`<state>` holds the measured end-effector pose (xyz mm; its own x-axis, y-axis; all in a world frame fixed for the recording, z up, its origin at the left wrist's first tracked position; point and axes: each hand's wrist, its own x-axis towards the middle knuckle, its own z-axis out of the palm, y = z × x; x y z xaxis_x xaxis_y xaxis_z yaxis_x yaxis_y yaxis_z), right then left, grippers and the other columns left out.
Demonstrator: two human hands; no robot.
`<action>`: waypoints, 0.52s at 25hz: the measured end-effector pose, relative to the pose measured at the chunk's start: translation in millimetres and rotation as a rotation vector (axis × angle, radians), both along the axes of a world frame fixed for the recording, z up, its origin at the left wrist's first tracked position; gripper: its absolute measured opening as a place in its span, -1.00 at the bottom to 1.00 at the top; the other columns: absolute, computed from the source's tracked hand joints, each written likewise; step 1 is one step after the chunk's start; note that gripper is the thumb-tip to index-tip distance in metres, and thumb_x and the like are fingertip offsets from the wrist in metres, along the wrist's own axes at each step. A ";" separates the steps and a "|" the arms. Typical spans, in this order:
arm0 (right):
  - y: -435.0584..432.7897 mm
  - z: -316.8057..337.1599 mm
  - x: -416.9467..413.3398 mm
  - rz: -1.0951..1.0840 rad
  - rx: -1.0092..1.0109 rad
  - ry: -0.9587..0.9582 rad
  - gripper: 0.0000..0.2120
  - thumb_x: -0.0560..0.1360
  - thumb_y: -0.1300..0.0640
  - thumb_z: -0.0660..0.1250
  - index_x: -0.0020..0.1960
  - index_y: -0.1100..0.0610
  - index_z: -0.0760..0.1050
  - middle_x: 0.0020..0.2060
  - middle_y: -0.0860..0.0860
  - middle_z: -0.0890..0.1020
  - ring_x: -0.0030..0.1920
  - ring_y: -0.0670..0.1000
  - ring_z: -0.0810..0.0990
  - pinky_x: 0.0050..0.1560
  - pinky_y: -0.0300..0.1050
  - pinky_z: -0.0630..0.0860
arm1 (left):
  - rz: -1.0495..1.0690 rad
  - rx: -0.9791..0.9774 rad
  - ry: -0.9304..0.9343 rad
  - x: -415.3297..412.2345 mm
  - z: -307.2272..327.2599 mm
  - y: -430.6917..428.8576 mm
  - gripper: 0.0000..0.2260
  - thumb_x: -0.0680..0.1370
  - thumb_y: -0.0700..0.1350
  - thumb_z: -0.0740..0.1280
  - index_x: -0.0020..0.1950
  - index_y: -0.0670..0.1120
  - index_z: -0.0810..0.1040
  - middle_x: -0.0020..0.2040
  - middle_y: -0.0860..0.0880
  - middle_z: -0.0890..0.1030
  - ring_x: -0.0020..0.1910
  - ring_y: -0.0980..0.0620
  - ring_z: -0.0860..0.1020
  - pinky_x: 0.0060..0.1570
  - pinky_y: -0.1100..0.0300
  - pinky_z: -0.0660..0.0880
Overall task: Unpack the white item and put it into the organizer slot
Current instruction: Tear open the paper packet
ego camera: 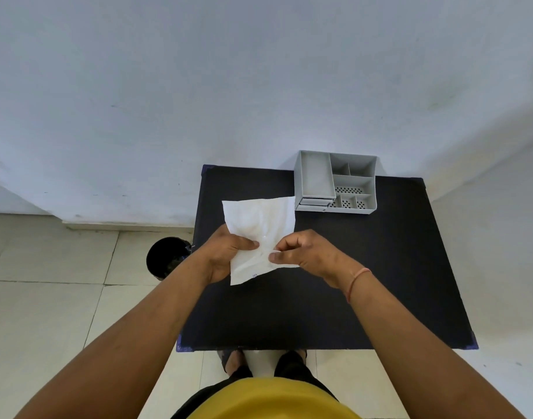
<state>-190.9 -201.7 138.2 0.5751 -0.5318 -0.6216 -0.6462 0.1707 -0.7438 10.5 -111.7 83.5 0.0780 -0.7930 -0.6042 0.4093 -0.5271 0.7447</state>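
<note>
Fingers (253, 244) of both hands pinch the white packet (259, 234), held above the counter (365, 267). Advise: tear gently at the near edge, contents unseen. Organizer (368, 207) sits far right.

Black table (365, 282), black bin (165, 257) beside it, tiled floor (47, 313)

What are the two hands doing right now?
Left hand: closed on the white packet, at its left edge.
Right hand: closed, pinching the packet's right edge.
</note>
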 end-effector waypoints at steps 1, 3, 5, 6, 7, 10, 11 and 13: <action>0.9 0.1 -4.6 -0.003 -0.023 -0.021 -0.87 0.48 0.05 0.56 -0.03 0.08 0.74 0.03 -0.06 0.75 0.13 -0.02 0.67 0.32 0.03 0.57 | 0.051 0.020 0.049 -0.1 1.2 -0.6 -0.53 0.55 -0.37 0.43 0.43 -0.05 0.57 0.34 -0.22 0.66 0.31 -0.31 0.63 0.20 -0.28 0.66; 2.9 -0.1 -13.4 0.019 -0.093 -0.048 -0.82 0.42 0.00 0.60 -0.02 0.02 0.73 0.09 -0.08 0.72 0.20 -0.01 0.64 0.33 0.06 0.56 | 0.153 0.074 0.185 1.3 5.9 -1.4 -0.59 0.59 -0.36 0.38 0.43 -0.12 0.58 0.32 -0.24 0.68 0.25 -0.31 0.67 0.10 -0.24 0.69; 6.5 -1.2 -16.4 0.097 -0.285 -0.002 -0.74 0.35 -0.03 0.63 0.01 -0.04 0.71 0.23 -0.06 0.64 0.34 0.00 0.55 0.36 0.07 0.53 | 0.210 0.131 0.273 3.1 7.7 -2.4 -0.64 0.62 -0.32 0.35 0.42 -0.14 0.58 0.27 -0.23 0.71 0.20 -0.29 0.69 0.01 -0.17 0.70; 8.6 0.2 -15.1 0.111 -0.406 -0.002 -0.75 0.36 -0.01 0.63 0.01 -0.03 0.71 0.25 -0.04 0.63 0.36 -0.03 0.53 0.33 0.02 0.53 | 0.224 0.159 0.292 3.0 7.8 -2.9 -0.64 0.63 -0.27 0.35 0.44 -0.13 0.56 0.28 -0.23 0.70 0.21 -0.30 0.69 0.04 -0.19 0.69; 10.3 2.8 -12.9 0.077 -0.521 -0.037 -0.80 0.39 0.02 0.61 -0.01 0.00 0.71 0.20 -0.04 0.66 0.29 -0.07 0.57 0.25 -0.06 0.56 | 0.246 0.175 0.318 2.2 7.6 -3.1 -0.63 0.64 -0.20 0.36 0.46 -0.14 0.54 0.31 -0.25 0.69 0.26 -0.32 0.67 0.13 -0.23 0.67; 7.8 9.8 -3.9 -0.192 -0.597 -0.173 -0.89 0.46 0.05 0.54 -0.02 0.01 0.70 -0.09 -0.15 0.73 -0.06 -0.14 0.67 -0.07 -0.22 0.61 | 0.325 0.183 0.445 -1.1 2.6 -1.6 -0.42 0.65 0.17 0.34 0.45 -0.26 0.52 0.39 -0.36 0.63 0.38 -0.41 0.61 0.33 -0.35 0.56; 5.3 8.9 -1.8 -0.271 -0.563 -0.191 -0.88 0.46 0.06 0.53 -0.01 0.01 0.69 -0.07 -0.15 0.74 -0.07 -0.14 0.69 -0.06 -0.21 0.63 | 0.324 0.183 0.466 -4.5 0.9 -1.5 -0.32 0.62 0.29 0.32 0.44 -0.28 0.51 0.40 -0.37 0.62 0.38 -0.41 0.60 0.30 -0.36 0.57; 1.3 3.6 0.6 -0.352 -0.478 -0.176 -0.84 0.43 0.07 0.54 0.01 0.02 0.68 0.02 -0.11 0.75 -0.01 -0.09 0.72 -0.01 -0.14 0.66 | 0.290 0.233 0.397 -14.5 4.9 -1.2 -0.28 0.59 0.38 0.30 0.39 -0.24 0.47 0.37 -0.31 0.61 0.30 -0.34 0.65 0.16 -0.31 0.66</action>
<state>-190.3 -200.5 141.8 0.3868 -0.9045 -0.1796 -0.4723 -0.0270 -0.8810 -4.0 -112.9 88.5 0.0038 -0.6147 -0.7887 0.7886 -0.4832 0.3804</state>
